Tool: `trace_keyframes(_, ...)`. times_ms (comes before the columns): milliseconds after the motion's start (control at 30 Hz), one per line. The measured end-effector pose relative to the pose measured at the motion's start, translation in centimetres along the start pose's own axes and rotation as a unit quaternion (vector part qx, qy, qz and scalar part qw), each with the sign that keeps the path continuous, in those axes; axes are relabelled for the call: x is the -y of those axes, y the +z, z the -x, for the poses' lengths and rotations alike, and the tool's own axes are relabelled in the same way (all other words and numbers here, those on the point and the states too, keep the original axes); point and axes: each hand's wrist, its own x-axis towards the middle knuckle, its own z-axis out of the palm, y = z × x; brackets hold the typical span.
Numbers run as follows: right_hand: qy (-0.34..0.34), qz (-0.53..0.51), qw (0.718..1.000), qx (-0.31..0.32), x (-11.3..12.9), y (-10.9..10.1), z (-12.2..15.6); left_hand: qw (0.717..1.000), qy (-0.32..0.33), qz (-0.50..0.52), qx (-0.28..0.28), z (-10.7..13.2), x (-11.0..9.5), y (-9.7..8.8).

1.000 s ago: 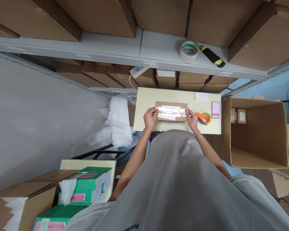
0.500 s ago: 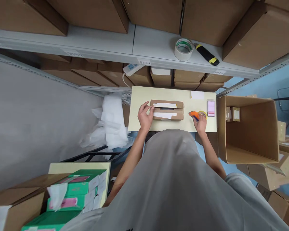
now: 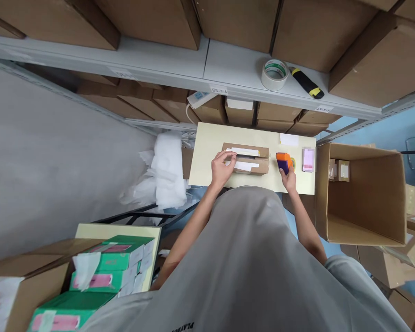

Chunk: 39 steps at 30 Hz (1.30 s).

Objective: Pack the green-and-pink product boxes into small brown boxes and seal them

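Note:
A small cardboard box (image 3: 251, 167) with white labels on its two top flaps lies on the cream tabletop. A dark gap shows between the flaps. My left hand (image 3: 223, 167) is at the box's left end, fingers bent over the flaps at the gap and thumb close beside them. To the right of the box, my right hand (image 3: 289, 179) is closed around an orange and purple tape dispenser (image 3: 283, 162) with a yellowish tape roll, held over the table.
A phone (image 3: 308, 159) and a white paper (image 3: 289, 139) lie on the table's right part. A large open carton (image 3: 366, 193) stands to the right. White wrapping (image 3: 169, 170) is at the left. A tape roll (image 3: 274, 74) and a utility knife (image 3: 307, 84) sit on the shelf above.
My right hand has raised and turned the tape dispenser, so its purple side shows. My left hand has slid further right over the flaps. The whole view has shifted a little.

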Motion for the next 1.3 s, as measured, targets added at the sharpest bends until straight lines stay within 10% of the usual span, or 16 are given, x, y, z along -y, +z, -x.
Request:
trace_keyframes(300, -0.111, -0.295, 0.948, 0.044, 12.4, -7.4, 1.4, 0.988, -0.043, 0.145, -0.014, 0.7, -1.5, -1.3)
trace_keyframes(500, -0.132, -0.376, 0.903, 0.162, 18.2, -7.9, 2.9, 0.977, -0.05, 0.205, -0.018, 0.8, -3.6, -2.4)
trace_keyframes(1300, -0.122, -0.387, 0.887, 0.221, 20.9, -5.0, 4.9, 0.911, -0.139, 0.387, 0.023, 1.2, -9.1, -5.4)
